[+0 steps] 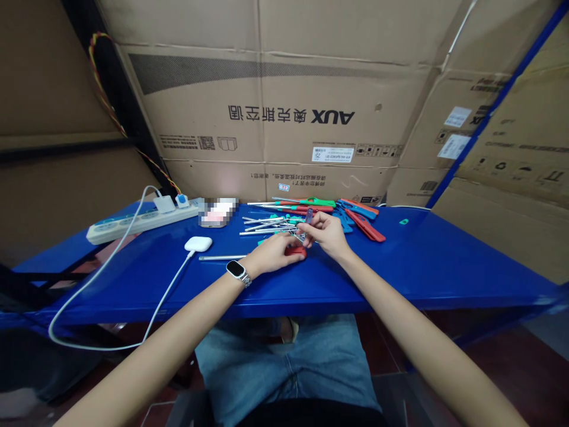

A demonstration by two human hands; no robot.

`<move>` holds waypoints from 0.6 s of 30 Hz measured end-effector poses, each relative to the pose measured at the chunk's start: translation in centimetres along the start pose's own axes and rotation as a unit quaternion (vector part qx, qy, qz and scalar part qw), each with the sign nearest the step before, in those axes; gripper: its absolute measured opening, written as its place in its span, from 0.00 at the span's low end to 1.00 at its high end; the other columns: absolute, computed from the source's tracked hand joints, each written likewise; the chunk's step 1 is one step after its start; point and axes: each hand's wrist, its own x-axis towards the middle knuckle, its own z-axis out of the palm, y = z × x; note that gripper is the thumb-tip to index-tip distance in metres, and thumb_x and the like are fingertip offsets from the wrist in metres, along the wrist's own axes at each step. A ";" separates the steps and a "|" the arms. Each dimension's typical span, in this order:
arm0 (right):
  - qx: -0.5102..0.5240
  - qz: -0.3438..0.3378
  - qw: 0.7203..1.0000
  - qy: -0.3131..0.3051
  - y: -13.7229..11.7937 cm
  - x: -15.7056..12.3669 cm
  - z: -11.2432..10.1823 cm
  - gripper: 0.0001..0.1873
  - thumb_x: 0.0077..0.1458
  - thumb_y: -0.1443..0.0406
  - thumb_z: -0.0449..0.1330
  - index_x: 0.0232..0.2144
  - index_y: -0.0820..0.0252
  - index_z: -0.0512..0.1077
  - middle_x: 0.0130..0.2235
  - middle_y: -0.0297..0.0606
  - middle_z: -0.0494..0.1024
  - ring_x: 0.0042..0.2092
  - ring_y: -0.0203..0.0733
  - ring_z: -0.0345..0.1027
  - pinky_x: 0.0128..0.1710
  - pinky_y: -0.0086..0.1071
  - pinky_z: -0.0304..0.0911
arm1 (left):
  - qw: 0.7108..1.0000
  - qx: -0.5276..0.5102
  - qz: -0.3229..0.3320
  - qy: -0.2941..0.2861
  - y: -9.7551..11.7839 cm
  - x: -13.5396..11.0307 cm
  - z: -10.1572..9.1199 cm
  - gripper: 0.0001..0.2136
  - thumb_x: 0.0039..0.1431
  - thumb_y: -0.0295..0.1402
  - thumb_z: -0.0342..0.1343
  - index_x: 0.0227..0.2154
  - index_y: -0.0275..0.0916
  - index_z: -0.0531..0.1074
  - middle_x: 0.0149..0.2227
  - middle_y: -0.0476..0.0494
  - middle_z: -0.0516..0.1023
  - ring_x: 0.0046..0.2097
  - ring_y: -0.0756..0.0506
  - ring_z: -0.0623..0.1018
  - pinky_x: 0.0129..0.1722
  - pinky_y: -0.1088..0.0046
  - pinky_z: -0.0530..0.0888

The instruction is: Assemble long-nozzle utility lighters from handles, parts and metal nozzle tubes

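My left hand (271, 254), with a watch (236, 271) at the wrist, is closed over a red-handled long-nosed lighter (296, 251) on the table. The lighter's metal tube sticks out to the left beyond the hand. In my right hand (328, 234) is a small screwdriver (310, 214) with a clear purplish handle. Its thin shaft points down towards the lighter; the tip is hidden among my fingers. Loose metal tubes (262, 225) and small green parts lie just behind my hands. More lighters, a red one (367, 226) among them, are heaped to the right.
A white power strip (146, 220) with plugged-in adapters lies on the left of the blue table (427, 261). A white cable runs to a white earphone case (198, 244). Tall cardboard (284, 77) stands behind. A small green piece (403, 222) lies at right.
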 end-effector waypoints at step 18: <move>-0.044 -0.058 0.997 0.019 0.4 0.1 0.7 0.22 0.45 0.51 0.70 0.29 0.57 0.65 0.20 0.28 0.75 0.15 0.31 0.61 0.14 0.25 0.56 | 1.000 0.006 -0.021 -0.010 0.3 -0.1 -0.1 0.15 0.62 0.44 0.56 0.44 0.39 0.76 0.42 0.41 0.78 0.42 0.42 0.77 0.41 0.69 0.71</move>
